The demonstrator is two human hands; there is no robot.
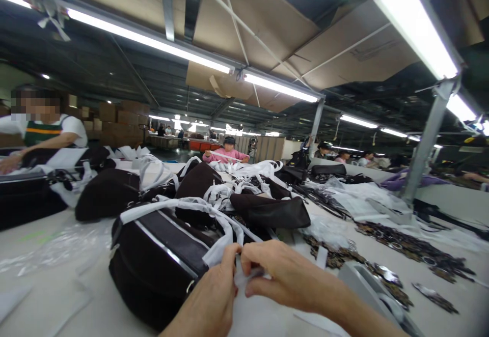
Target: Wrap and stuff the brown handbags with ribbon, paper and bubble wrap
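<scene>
My left hand [214, 293] is closed, its thumb and fingertips pinching a thin white wrapping strip [241, 278] in front of me. My right hand [277, 271] has its fingers curled onto the same thin white material, meeting the left fingertips. Just left of my hands a black bag [153, 260] with a silver zip lies on the table. Across its top runs a white-wrapped strap [168, 204], its loose end hanging close to my left fingers. How the strip joins the strap is hidden by my fingers.
More black bags [109, 192] and white-wrapped straps are heaped beyond. Dark metal hardware [412, 245] and a grey dispenser-like object [362, 286] lie on the right. Clear plastic [57, 248] covers the table's left. One co-worker [57, 123] stands left; another in pink [226, 155] sits opposite.
</scene>
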